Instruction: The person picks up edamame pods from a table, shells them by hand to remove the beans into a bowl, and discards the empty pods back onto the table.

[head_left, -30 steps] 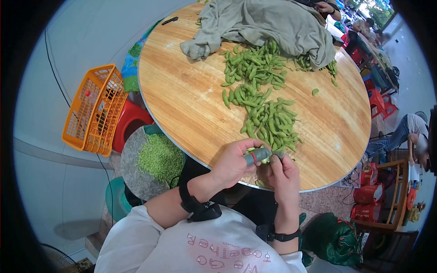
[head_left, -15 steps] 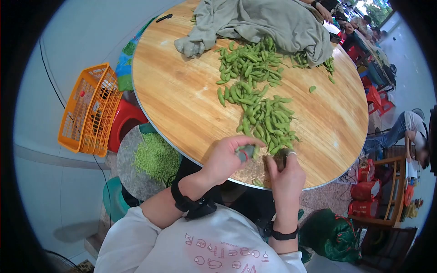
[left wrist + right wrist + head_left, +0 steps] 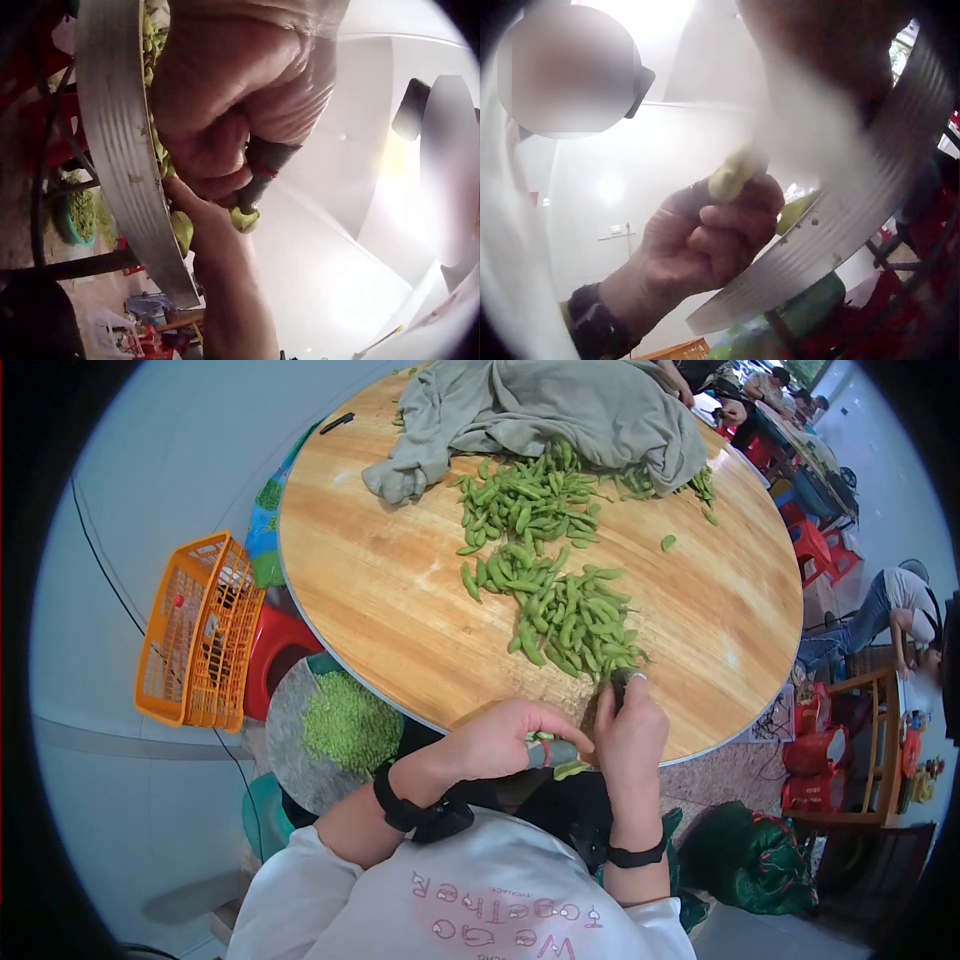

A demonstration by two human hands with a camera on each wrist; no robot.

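In the head view my left hand (image 3: 490, 745) is at the table's near edge, a grey thumb cover (image 3: 552, 753) with a red band on its thumb. It holds a green soybean pod (image 3: 572, 770), whose end shows past the cover's tip in the left wrist view. Curled fingers of that hand also show in the right wrist view. My right hand (image 3: 635, 730), with a dark cover on one finger, reaches the near end of the pod pile (image 3: 580, 620). Its fingertips are partly hidden, and I cannot tell whether they pinch a pod.
A round wooden table (image 3: 370, 590) bears the pile, with a grey-green cloth (image 3: 560, 410) over its far end. A basin of shelled beans (image 3: 350, 725) stands below its left edge, near a red stool (image 3: 275, 650) and an orange crate (image 3: 190, 640). Other people sit at the far right.
The hands were together over a pod, then parted. My right hand has gone to the pile's near end, while my left has come down nearer the table edge with a pod.
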